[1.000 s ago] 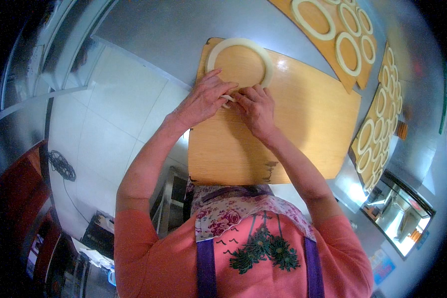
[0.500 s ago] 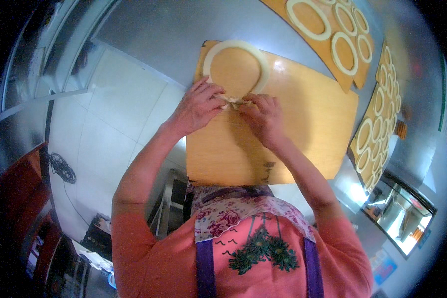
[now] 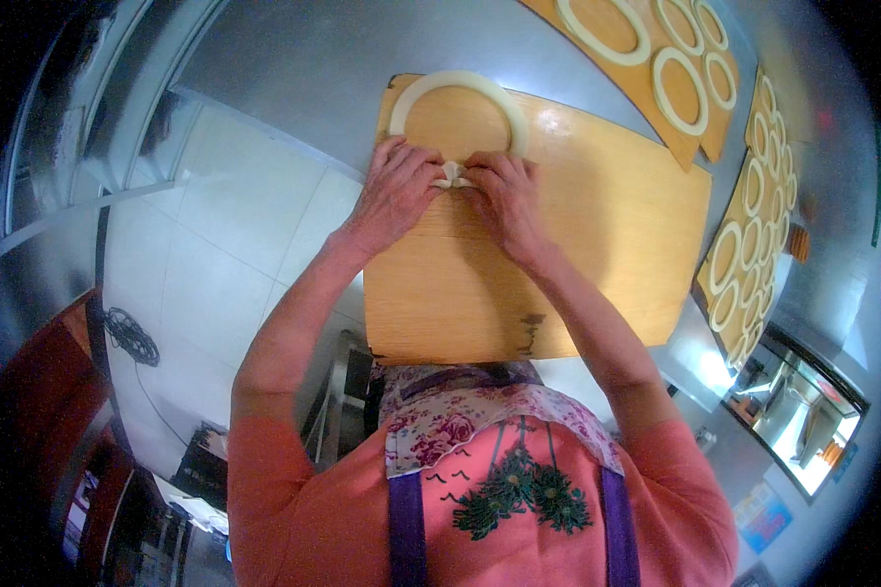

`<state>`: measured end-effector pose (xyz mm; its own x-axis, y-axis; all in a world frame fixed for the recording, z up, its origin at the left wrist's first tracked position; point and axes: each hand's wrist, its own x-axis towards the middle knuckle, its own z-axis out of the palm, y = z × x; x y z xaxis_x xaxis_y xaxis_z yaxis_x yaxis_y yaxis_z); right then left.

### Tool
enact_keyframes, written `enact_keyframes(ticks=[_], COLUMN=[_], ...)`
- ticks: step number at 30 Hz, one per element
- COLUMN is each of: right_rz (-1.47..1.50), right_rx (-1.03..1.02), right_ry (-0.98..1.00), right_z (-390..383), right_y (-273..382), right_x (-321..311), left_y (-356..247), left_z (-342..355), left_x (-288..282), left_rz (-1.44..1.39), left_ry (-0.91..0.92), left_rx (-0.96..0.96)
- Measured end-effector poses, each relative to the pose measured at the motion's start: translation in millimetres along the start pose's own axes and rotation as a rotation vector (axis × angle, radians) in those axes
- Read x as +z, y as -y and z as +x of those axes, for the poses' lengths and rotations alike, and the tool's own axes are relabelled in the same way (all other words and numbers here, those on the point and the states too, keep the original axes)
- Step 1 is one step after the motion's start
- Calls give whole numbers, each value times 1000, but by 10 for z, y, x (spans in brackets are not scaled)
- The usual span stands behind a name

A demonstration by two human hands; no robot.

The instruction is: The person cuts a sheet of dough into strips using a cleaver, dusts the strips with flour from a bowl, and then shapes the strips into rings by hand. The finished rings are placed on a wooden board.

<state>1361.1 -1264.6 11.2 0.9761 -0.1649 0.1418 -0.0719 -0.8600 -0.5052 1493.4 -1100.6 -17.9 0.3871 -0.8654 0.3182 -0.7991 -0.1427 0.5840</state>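
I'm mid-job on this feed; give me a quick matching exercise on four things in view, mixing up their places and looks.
Things:
1. dough ring
2. left hand
3. cable
4. apron

Places and looks:
A. dark and coiled, on the pale tiles
B. flower-patterned, at the person's front
C. pale, lying at the far left part of the wooden board
D. fingers at the near side of the ring, opposite the right hand

Right pairs: 1-C, 2-D, 3-A, 4-B
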Motion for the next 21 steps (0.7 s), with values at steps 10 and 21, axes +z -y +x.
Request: enact_keyframes(ticks=[10,21], right_rz=[51,158], right_rx=[34,104], right_ry=[23,-14], right_z=[56,-30], right_y=[114,101], right_x=[-33,-47], left_y=[-51,-177], left_z=[3,14], left_x=[25,-123], left_rz=[-103,-173], left_ry=[2,43], left_rx=[-37,-137])
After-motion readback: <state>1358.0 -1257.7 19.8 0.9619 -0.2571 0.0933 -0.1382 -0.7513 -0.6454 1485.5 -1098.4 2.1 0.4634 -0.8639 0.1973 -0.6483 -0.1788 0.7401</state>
